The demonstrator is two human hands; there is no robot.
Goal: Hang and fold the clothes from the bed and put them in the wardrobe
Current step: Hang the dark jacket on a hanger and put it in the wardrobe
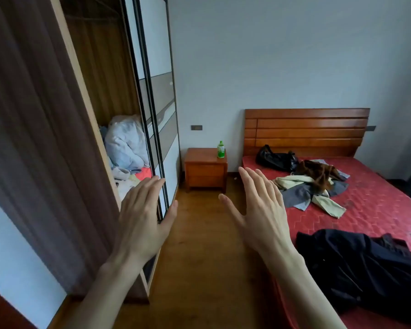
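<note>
The wardrobe (100, 96) fills the left side, a tall wooden box with grained brown walls and dark-framed sliding doors (157, 110) of pale and grey panels; its open compartment holds a soft, rumpled pale blue bundle (125, 143) on the shelf. On the right stands the bed (375, 200), with a slatted, glossy reddish wood headboard and a red quilted cover stitched in a zigzag pattern. The clothes lie loose on that cover: a crumpled dark garment (356, 267) near its front edge, and farther back a heap of grey, cream and brown clothes (313, 186), just in front of a shiny black bag (274, 159). A squat wooden nightstand (205, 170) between wardrobe and bed carries a small green bottle (221, 150). Both hands are raised over the plank floor, holding nothing: the left hand (142, 217) has straight fingers close together before the door edge, though I cannot tell if it touches; the right hand (259, 210) is spread wide.
</note>
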